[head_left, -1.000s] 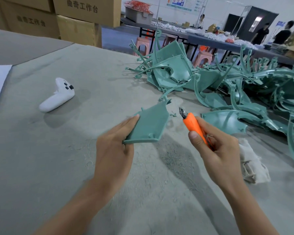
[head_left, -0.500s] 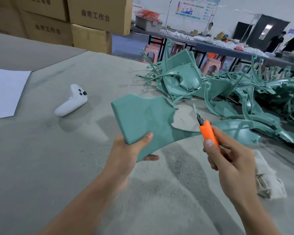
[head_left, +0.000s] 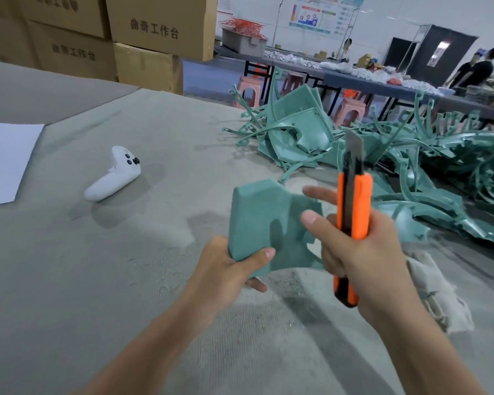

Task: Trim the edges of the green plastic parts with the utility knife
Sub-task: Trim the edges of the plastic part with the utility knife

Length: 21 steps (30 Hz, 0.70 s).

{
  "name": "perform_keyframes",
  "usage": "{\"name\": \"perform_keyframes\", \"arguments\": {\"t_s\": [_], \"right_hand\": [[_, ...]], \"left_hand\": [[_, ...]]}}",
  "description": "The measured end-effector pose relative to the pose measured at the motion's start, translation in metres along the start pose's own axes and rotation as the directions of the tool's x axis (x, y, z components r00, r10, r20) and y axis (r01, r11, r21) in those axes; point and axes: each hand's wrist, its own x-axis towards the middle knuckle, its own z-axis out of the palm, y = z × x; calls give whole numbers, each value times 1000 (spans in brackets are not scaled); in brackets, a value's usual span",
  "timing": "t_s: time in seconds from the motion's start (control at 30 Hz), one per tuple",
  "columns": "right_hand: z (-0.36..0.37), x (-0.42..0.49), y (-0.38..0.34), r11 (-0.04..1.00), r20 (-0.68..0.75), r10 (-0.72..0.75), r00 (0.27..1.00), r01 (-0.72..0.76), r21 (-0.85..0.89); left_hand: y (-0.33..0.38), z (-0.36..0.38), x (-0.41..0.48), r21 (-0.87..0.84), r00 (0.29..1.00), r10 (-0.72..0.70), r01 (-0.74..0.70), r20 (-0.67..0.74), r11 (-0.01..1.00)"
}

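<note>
I see a flat green plastic part point(head_left: 260, 220), matte face towards me, with a curved cut-out edge, lifted off the table in front of the heap of green parts point(head_left: 297, 132). The orange utility knife point(head_left: 360, 206) stands upright before that heap, blade extended upward.

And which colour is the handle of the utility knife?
Orange with a black strip; the utility knife shows best in the head view.
</note>
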Motion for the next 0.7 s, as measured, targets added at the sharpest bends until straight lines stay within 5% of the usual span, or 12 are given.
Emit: {"name": "perform_keyframes", "arguments": {"t_s": [0.2, 0.7], "right_hand": [[23, 28, -29, 993, 152, 70, 986, -84, 88], [14, 35, -22, 983, 28, 151, 988, -153, 103]], "left_hand": [[1, -1, -3, 147, 1000, -2, -3, 30, 989], [-1, -1, -3, 92, 999, 16, -21, 49, 995]]}}
